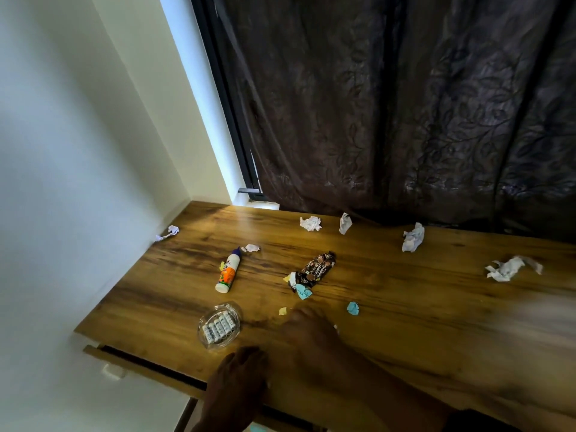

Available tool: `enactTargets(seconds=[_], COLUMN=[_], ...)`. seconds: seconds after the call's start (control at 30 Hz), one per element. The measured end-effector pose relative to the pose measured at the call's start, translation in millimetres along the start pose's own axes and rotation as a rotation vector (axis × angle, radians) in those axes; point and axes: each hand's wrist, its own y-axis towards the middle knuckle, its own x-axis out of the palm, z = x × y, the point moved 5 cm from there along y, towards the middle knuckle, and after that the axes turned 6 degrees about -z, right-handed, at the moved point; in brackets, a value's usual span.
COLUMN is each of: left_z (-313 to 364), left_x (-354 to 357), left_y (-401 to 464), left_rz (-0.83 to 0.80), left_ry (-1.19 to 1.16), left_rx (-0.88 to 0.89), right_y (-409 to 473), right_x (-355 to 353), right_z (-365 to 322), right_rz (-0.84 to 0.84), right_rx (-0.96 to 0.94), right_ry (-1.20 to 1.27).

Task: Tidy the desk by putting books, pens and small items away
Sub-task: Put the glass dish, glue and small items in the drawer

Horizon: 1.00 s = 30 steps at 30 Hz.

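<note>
While our left hand (pixel 240 374) grips the desk's (pixel 405 322) front edge, our blurred right hand (pixel 307 330) lies on the wood, its hold impossible to tell. The wooden desk meets a white wall (pixel 62 182) and dark curtain (pixel 405 104). Near the left edge we see one glass dish (pixel 220 326) of batteries and one glue bottle (pixel 228 271); mid-desk, one snack wrapper (pixel 316 269); along the back edge, four crumpled papers (pixel 413 237).

Open wood near desk (pixel 405 322) right front; glue bottle (pixel 227 271), glass dish (pixel 220 326), wrapper (pixel 316 269) crowding left centre.
</note>
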Motion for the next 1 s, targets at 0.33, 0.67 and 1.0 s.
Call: enactTargets(seconds=[0.33, 0.67, 1.0], left_z=[-19.2, -46.8, -70.7], left_x=[-5.2, 19.5, 59.1], left_y=[0.4, -26.1, -86.8], left_rz=[0.117, 0.125, 0.304], left_ry=[-0.024, -0.152, 0.195], left_rx=[0.115, 0.303, 0.466], right_y=[-33.8, -30.3, -18.1], right_x=[12.0, 18.0, 74.2], right_z=[39.4, 9.1, -76.7], right_rz=[0.004, 0.072, 0.131], right_rx=[0.483, 0.529, 0.210], right_ry=[0.089, 0.035, -0.089])
